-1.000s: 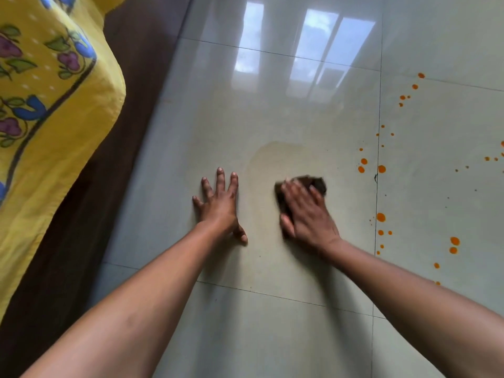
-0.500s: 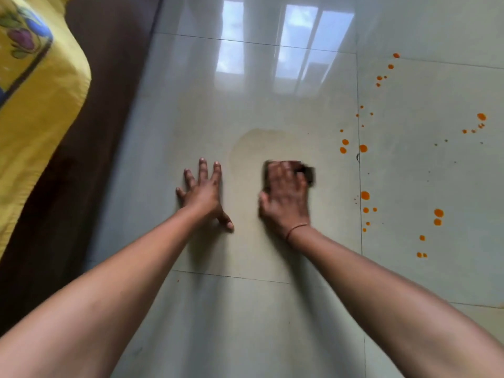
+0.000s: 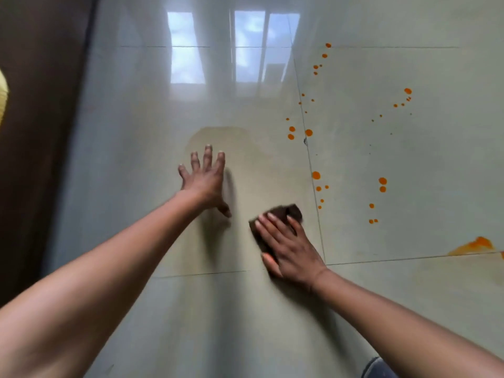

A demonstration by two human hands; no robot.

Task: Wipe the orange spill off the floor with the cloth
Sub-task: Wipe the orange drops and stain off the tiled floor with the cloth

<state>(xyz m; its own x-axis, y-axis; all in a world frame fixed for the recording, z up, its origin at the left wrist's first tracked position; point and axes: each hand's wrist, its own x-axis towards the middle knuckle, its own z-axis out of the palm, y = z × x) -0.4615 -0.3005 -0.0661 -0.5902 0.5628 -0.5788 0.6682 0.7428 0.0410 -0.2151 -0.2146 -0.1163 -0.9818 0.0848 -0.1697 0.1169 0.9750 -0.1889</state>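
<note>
A dark brown cloth lies flat on the pale glossy floor tiles, mostly covered by my right hand, which presses down on it. My left hand rests flat on the floor to the left, fingers spread, holding nothing. Orange drops are scattered over the tile to the right of the cloth, with more drops further right. A larger orange smear sits near the right edge. A faint damp streak marks the floor beyond the cloth.
A dark brown wooden side of furniture runs along the left. A sliver of yellow fabric shows at the far left edge. A window is reflected in the tiles ahead. Blue cloth peeks in at the bottom.
My right hand has dragged the cloth back toward me. The view has shifted right, so the yellow fabric is nearly out of frame and an orange smear now shows at right.
</note>
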